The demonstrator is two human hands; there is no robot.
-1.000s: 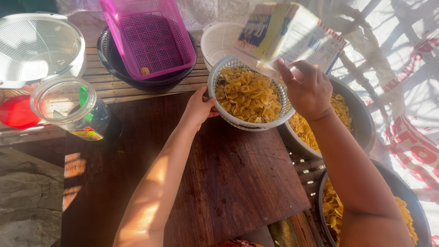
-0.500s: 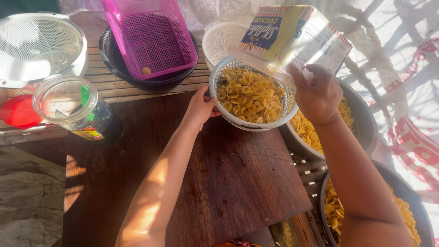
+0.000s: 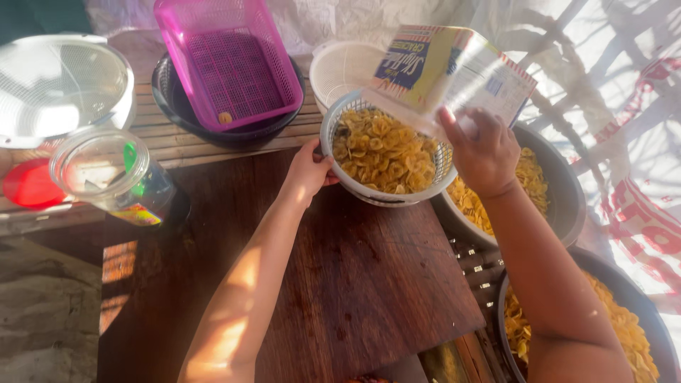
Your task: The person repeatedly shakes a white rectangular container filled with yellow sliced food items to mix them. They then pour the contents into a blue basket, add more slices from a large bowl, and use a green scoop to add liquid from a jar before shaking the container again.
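A white mesh strainer basket (image 3: 355, 186) full of yellow fried chips (image 3: 383, 152) stands tilted at the far edge of a dark wooden board (image 3: 355, 284). My left hand (image 3: 310, 170) grips its near left rim. My right hand (image 3: 482, 150) holds a clear plastic tub (image 3: 454, 74) with a printed yellow and blue label, tipped above the basket's right side. Under the basket's right edge sits a grey metal basin (image 3: 560, 191) with more chips.
A second dark basin of chips (image 3: 638, 312) sits at the lower right. A pink plastic basket (image 3: 230, 64) rests in a black bowl (image 3: 177, 99) at the back. A white colander (image 3: 340, 67), a clear jar (image 3: 113, 174), a red lid (image 3: 28, 186) and a metal sieve (image 3: 60, 85) lie left.
My right hand has lifted the clear tub up and to the right, above the basket. My left hand has stayed on the rim.
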